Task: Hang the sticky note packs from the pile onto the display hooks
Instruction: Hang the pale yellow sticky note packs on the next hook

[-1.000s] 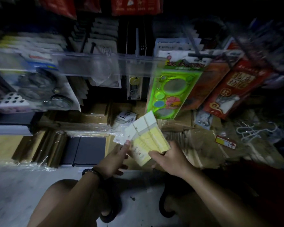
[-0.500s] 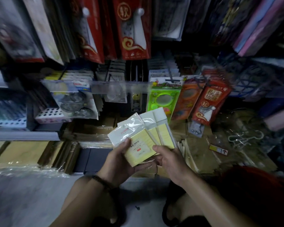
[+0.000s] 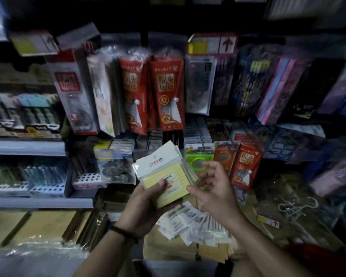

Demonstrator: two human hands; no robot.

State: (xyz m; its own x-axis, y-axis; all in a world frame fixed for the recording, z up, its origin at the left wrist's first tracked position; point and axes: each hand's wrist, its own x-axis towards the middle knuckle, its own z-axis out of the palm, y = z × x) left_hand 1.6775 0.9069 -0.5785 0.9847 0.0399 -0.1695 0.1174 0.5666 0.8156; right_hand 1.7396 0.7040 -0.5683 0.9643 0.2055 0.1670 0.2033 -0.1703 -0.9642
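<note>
Left hand (image 3: 146, 204) grips one sticky-note stack (image 3: 164, 174), right hand (image 3: 214, 188) beside

A dim stationery shop: red packs (image 3: 166, 96) in clear sleeves hang in crowded rows across the centre of the frame, with a shelf label (image 3: 212, 45) fixed above them at upper right. Shelves (image 3: 26, 146) at left carry rows of small packaged goods. Sealed sticky note packs (image 3: 194, 220) lie heaped at lower centre, and plastic-wrapped brown bundles (image 3: 34, 226) are stacked at lower left.
</note>
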